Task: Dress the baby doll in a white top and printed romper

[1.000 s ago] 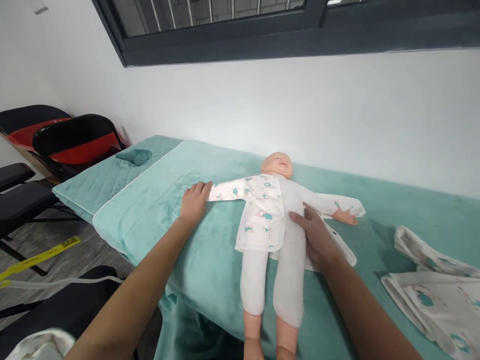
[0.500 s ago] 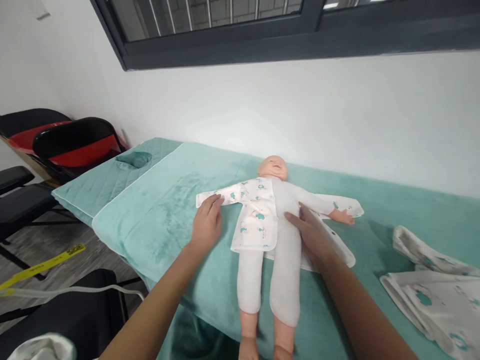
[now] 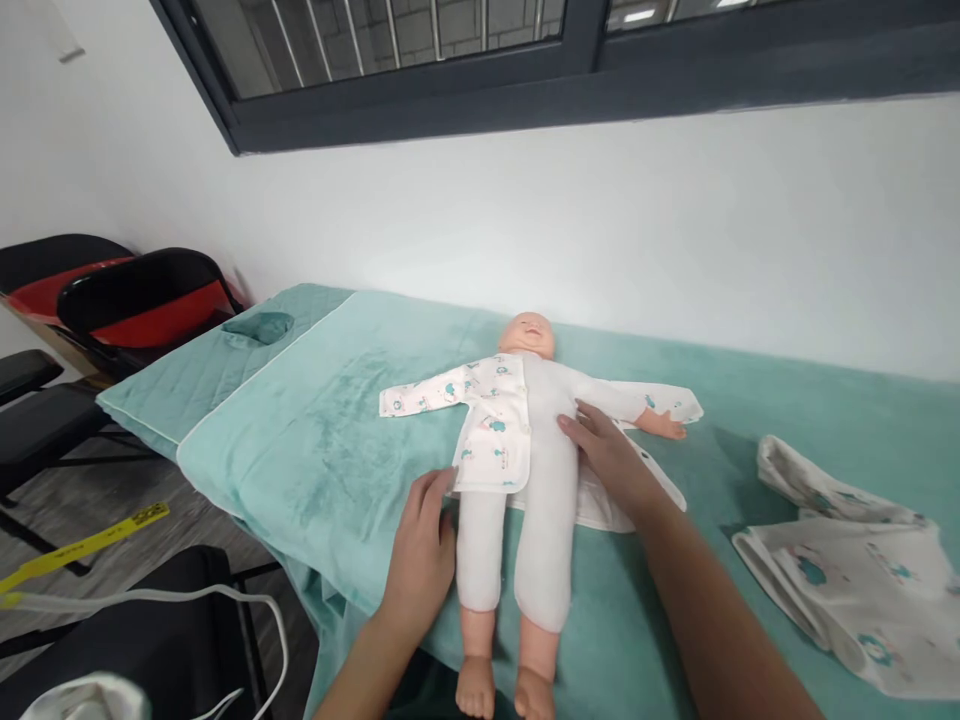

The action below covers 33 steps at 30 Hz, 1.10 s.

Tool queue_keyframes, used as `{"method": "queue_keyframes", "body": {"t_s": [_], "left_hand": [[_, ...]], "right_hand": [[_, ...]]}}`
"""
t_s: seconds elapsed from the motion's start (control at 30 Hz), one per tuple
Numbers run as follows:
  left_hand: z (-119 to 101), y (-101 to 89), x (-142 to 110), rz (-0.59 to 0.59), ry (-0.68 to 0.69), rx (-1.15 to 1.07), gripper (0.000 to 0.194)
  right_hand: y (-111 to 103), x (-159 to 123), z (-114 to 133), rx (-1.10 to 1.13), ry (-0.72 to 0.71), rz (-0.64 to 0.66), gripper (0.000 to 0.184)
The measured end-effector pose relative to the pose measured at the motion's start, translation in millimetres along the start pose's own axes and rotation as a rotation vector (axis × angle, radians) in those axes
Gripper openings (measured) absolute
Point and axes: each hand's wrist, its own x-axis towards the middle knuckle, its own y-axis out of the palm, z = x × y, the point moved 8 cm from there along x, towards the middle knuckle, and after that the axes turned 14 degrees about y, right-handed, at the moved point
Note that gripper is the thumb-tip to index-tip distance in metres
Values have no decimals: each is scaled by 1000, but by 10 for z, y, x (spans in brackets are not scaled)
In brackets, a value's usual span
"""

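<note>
Presently, the baby doll (image 3: 550,440) lies on its back at the middle of the massage bed (image 3: 352,450), head toward the far wall (image 3: 525,230), bare feet at the near edge. Its legs and torso are white and padded.

Shirt: a white wrap top (image 3: 491,435) with green print, open at the front. The left panel covers the left half of the doll's chest, and its sleeve lies straight out to the left. The right panel is spread beneath the doll, snaps along its edge. The right sleeve lies behind the doll's outstretched arm, whose hand rests on the cloth.

My left hand (image 3: 422,550) is at the near left corner of the shirt's hem, fingers curved beside the doll's leg; I cannot tell whether this grip pinches the fabric. My right hand (image 3: 619,460) is against the right side of the doll's torso, thumb and forefinger apart on the white padding. The other fingers are hidden, so I cannot tell whether that grip is clamped on the body.

Surroundings: printed clothing (image 3: 862,590) folded at right on the bed; quilted cover (image 3: 172,375) at the far left; black-and-red folding chair (image 3: 154,310) beyond.
</note>
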Motion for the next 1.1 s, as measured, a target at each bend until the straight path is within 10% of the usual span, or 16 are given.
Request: {"method": "queue_keyframes", "body": {"t_s": [0.2, 0.47, 0.63, 0.87, 1.1], "left_hand": [[6, 41, 126, 18, -27, -10, 14], [-132, -25, -106, -33, 155, 28, 13], [-269, -126, 253, -87, 219, 58, 20], [-792, 430, 619, 228, 387, 129, 50], [-1056, 651, 1015, 244, 525, 130, 40]], "right_hand": [[-105, -120, -74, -273, 114, -6, 38], [114, -167, -215, -264, 180, 166, 41], [107, -185, -164, -277, 149, 172, 41], [75, -140, -111, -360, 68, 248, 39], [-971, -31, 215, -417, -156, -527, 24]]}}
